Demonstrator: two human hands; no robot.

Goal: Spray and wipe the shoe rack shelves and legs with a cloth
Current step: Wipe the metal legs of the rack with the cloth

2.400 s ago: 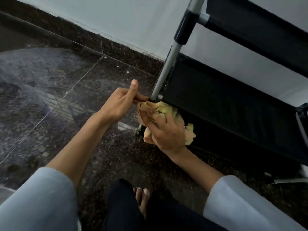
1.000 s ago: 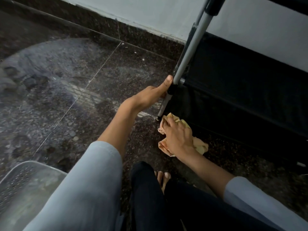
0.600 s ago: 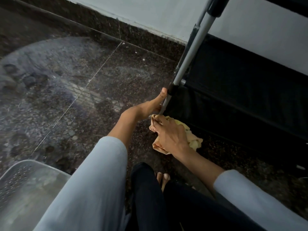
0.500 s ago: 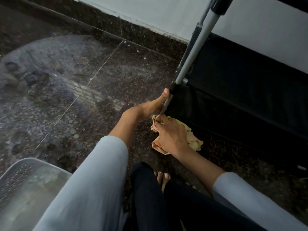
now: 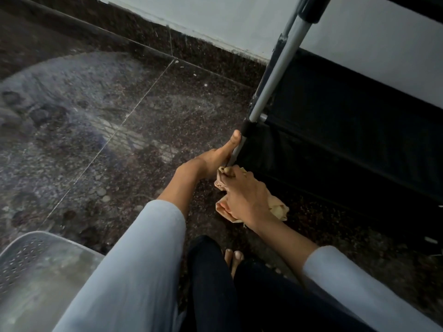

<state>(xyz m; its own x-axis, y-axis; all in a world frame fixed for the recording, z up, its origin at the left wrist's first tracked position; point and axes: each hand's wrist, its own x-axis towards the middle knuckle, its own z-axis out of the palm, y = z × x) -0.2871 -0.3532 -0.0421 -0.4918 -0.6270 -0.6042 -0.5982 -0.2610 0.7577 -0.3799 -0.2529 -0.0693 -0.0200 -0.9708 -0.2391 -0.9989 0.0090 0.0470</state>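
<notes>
- Nearest the camera: dark trousers, bare toes (image 5: 233, 258) on the floor, and two pale blue sleeves reaching forward. A perforated grey plastic basket (image 5: 36, 267) sits at the lower left, nothing to do with the job as far as I can tell.
- Right hand (image 5: 244, 195) is bunched around the crumpled yellow-beige cloth (image 5: 278, 209), holding it down low against the bottom end of the silver metal front leg (image 5: 275, 75) of the shoe rack, just off the dark speckled stone floor (image 5: 119, 130).
- Left hand (image 5: 215, 156) grips that same leg right above the cloth, thumb lying up along the tube towards the black plastic joint (image 5: 248, 127). The rest of its fingers are hidden behind the leg, so I can't say how tightly they wrap.
- So I'd call this the leg-wiping step, at the very foot of the front corner leg, with the left hand steadying the rack.
- Behind the leg is the black fabric bottom shelf (image 5: 347, 130) of the rack, with the pale wall (image 5: 239, 25) and dark skirting beyond it.
- Next move, my guess: run the cloth up the tube past the joint, sliding the left hand out of the way, and keep hold so the light frame doesn't skid on the glossy floor.
- No spray bottle anywhere in view, so if more spray is needed it'll have to be fetched first.
</notes>
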